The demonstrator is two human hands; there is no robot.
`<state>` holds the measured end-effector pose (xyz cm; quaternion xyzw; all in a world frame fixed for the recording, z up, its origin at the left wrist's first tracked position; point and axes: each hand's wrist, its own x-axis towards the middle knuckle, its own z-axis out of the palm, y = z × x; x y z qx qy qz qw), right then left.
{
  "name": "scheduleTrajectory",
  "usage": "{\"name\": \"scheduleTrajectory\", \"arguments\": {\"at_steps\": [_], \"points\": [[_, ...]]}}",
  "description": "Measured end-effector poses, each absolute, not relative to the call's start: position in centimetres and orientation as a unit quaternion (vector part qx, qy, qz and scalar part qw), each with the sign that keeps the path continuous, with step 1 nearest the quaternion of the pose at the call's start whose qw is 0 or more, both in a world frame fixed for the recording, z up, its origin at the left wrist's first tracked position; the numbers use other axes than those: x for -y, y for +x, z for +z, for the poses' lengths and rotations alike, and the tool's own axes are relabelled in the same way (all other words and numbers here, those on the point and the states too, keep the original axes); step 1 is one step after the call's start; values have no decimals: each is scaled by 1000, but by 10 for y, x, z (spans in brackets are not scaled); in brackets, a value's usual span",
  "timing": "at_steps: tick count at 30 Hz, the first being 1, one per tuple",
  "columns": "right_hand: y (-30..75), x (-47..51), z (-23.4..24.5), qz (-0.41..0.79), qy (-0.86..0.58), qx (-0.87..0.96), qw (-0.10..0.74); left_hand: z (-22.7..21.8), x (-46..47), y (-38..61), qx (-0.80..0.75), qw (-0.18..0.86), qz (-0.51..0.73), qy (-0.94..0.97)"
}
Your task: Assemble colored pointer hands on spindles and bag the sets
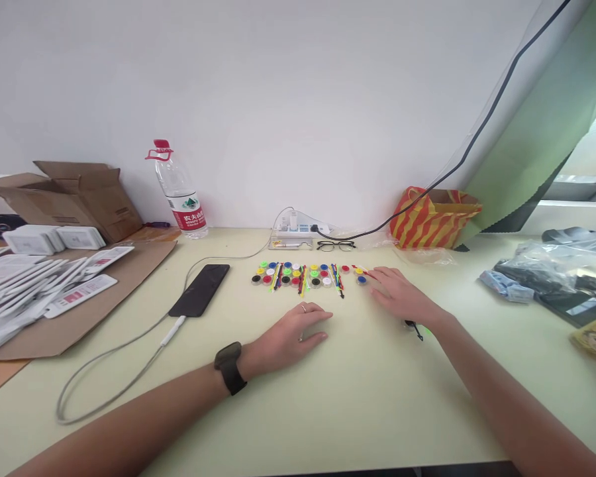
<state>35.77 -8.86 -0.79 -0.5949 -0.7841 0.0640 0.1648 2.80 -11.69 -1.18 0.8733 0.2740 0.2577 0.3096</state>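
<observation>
Head view, and I can see both bare hands over the pale counter [357, 397]. The left hand [289, 336] lies loose near the middle, fingers extended and holding nothing. Farther right, the right hand [402, 296] reaches to the right end of a row of coloured discs [295, 281]; its fingertips are by a thin red piece [361, 270], just beside a yellow disc and a blue one, and I can't tell whether they pinch it. Bundles of thin coloured sticks [302, 281] stand between the groups of discs. A small black arrow-tipped piece [417, 331] shows beside the right wrist, partly hidden. Left of the row lies a dark phone [199, 290] with its cable plugged in. At the far side are a red-capped bottle [189, 212], glasses [336, 246] and a red-and-yellow striped bag [427, 222].
</observation>
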Motion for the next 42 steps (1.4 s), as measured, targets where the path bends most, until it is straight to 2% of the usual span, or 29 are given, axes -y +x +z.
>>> {"name": "scheduleTrajectory", "arguments": {"at_steps": [3,7,11,19,34,42], "points": [[366,79,-20,62,-618,775,114,-8,118,28,-272,294,253,881],[361,76,-20,76,-622,773,100,-2,122,27,-296,219,251,895],[360,76,-17,99,-616,773,114,-1,122,23,-292,249,217,898],[355,79,-15,116,-614,768,138,-3,122,24,-252,328,262,872],[351,80,-15,118,-629,757,128,-2,122,27,-262,277,267,885],[353,79,-22,59,-623,756,192,-7,119,27,-296,247,279,880]]}}
